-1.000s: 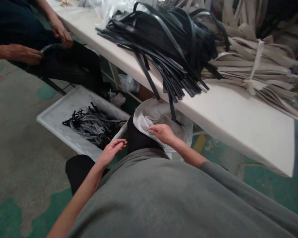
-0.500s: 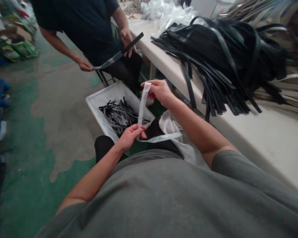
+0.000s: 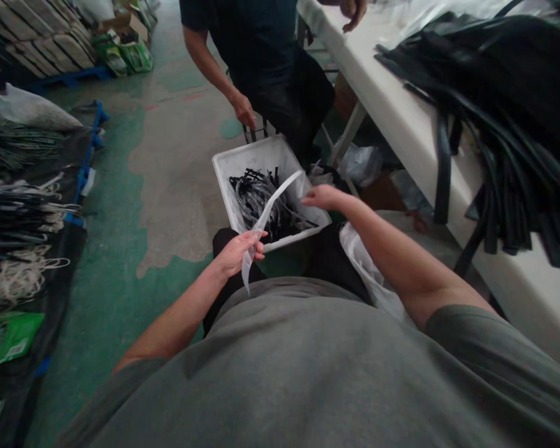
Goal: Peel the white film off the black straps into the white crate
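Note:
My left hand (image 3: 240,250) pinches a thin, whitish, see-through plastic strip (image 3: 273,200). One end of the strip sticks up over the bin; a shorter tail hangs below my fingers. My right hand (image 3: 325,198) is just right of the strip's upper end, apart from it. Its fingers are curled together, and whether they hold anything is hidden. Beneath lies a white plastic bin (image 3: 248,151) holding a tangle of black strips (image 3: 260,202), many looking covered in clear film. A white bag or cloth (image 3: 368,264) lies by my right thigh.
Across the bin sits a co-worker, one hand (image 3: 245,112) beside the bin, the other (image 3: 353,14) over the table. Black straps (image 3: 499,124) are heaped on the white table (image 3: 396,118), ends hanging over its edge. Bundled cords (image 3: 18,261) lie on the left.
My right hand has let go of the strip's upper end and moved aside. The strip now leans right. The co-worker's black strip is out of their hands. The view has swung left.

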The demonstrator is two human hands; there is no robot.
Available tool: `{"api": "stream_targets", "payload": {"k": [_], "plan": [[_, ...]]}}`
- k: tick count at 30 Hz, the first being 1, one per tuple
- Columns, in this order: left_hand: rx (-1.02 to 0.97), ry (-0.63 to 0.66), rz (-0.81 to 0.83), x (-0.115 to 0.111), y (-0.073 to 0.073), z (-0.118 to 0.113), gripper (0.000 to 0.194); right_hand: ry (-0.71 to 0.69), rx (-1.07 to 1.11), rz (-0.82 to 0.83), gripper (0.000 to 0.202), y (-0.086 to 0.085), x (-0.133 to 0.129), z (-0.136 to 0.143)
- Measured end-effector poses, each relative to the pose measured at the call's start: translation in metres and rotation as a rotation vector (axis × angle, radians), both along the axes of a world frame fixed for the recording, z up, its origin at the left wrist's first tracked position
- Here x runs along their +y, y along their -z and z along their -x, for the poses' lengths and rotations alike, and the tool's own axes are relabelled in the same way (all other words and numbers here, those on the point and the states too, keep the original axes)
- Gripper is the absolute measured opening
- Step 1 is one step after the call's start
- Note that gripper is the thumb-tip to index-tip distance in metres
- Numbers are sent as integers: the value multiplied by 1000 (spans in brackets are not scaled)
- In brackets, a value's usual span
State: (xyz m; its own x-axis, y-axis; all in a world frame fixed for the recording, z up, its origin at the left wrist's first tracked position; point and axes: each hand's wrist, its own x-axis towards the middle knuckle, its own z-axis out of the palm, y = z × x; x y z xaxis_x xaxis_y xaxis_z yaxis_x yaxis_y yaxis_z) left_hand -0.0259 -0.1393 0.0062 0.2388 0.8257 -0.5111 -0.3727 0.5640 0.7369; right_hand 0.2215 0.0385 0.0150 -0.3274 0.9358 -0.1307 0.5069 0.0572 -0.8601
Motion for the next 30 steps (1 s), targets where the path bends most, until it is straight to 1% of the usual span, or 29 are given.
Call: {"api": "stream_targets", "payload": {"k": [2,3,4,5,6,8,10,12,16,18,20,22,24,26,28,29,30], "plan": [[-14,4,-4,9,1,-7,35,-179,-17,197,35,7,-36,20],[-17,12,-8,13,2,-12,33,-307,17,367,35,9,-54,29],[-17,24,-13,16,3,-17,32,-374,95,484,37,10,-70,38],[-16,40,-17,19,4,-23,31,-371,186,541,39,12,-84,46],[-14,59,-19,21,4,-28,31,-322,273,564,39,12,-94,52],[-11,95,-17,22,5,-38,30,-120,381,484,32,13,-103,59],[-3,110,-2,21,4,-46,32,37,384,380,24,11,-97,56],[11,89,6,19,3,-51,34,111,346,312,22,7,-85,46],[50,23,-38,15,7,-56,37,148,293,326,25,-3,-64,22],[101,23,-87,14,11,-58,39,147,271,327,24,-5,-58,15],[167,77,-134,15,16,-60,39,128,235,307,24,-5,-55,13],[224,180,-133,15,19,-62,40,57,154,288,27,-6,-54,13],[276,287,-93,13,20,-64,41,-40,36,263,30,-13,-56,13],[342,363,-87,10,24,-64,36,-78,-43,224,27,-22,-60,13],[375,484,-100,13,34,-63,27,-95,-122,178,25,-29,-62,13],[386,514,-96,16,40,-63,23,-96,-160,152,23,-30,-62,14],[394,522,-58,21,47,-64,18,-92,-196,131,19,-29,-60,15]]}}
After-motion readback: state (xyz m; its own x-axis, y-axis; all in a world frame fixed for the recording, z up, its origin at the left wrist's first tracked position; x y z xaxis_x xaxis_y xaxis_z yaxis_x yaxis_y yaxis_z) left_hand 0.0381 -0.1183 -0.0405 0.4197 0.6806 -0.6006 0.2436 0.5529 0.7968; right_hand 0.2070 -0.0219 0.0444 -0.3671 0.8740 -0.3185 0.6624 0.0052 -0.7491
